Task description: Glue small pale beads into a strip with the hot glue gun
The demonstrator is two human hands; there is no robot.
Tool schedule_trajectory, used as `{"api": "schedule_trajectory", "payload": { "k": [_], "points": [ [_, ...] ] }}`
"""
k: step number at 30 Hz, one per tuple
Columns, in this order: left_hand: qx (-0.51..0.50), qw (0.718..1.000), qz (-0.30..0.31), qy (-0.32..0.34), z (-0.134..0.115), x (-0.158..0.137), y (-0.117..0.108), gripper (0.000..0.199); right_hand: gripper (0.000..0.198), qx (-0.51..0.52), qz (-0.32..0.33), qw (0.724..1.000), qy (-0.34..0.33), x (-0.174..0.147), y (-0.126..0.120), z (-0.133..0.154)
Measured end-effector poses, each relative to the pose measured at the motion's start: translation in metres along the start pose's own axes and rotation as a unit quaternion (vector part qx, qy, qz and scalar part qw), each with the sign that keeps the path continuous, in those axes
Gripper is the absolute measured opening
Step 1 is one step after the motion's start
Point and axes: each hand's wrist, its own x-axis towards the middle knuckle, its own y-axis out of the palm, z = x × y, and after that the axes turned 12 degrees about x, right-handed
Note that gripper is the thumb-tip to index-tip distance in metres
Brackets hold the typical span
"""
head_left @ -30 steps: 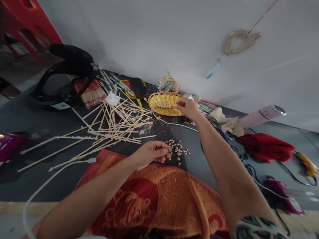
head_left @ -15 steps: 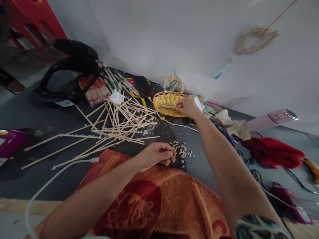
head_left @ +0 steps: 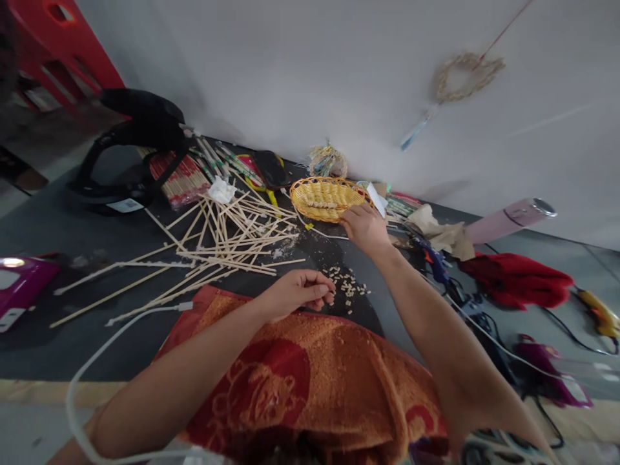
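My right hand [head_left: 365,227] is at the front right rim of an oval yellow woven basket [head_left: 312,188]. Its fingers are loosely bent and point down to the left, with nothing visible in them; the fingertips are partly hidden. A short row of small pale pieces [head_left: 323,205] lies inside the basket. Nearer to me, my left hand [head_left: 301,292] hovers above the edge of an orange and red towel [head_left: 349,361], thumb against curled fingers. Anything pinched there is too small to make out. Just right of it, several small cut pieces [head_left: 346,285] are scattered on the dark tabletop.
Thin wooden sticks [head_left: 232,242] lie in a crossed heap at left, beside a black headset-like frame [head_left: 128,148]. A white cable [head_left: 92,361] loops at front left. A pink flask [head_left: 511,221], red cloth [head_left: 518,281] and blue glue gun [head_left: 431,255] are on the right.
My right hand has drawn back from inside the basket to its front right rim, towards me. My left hand keeps nearly the same pose. The whole view has shifted slightly.
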Motion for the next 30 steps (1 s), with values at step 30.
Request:
{"api": "schedule_trajectory", "payload": {
  "k": [30],
  "points": [
    [0.061,0.998,-0.021,-0.012,-0.005,-0.003,0.005,0.037,0.022,0.023,0.008,1.000,-0.019,-0.077,-0.009,0.053]
  ]
}}
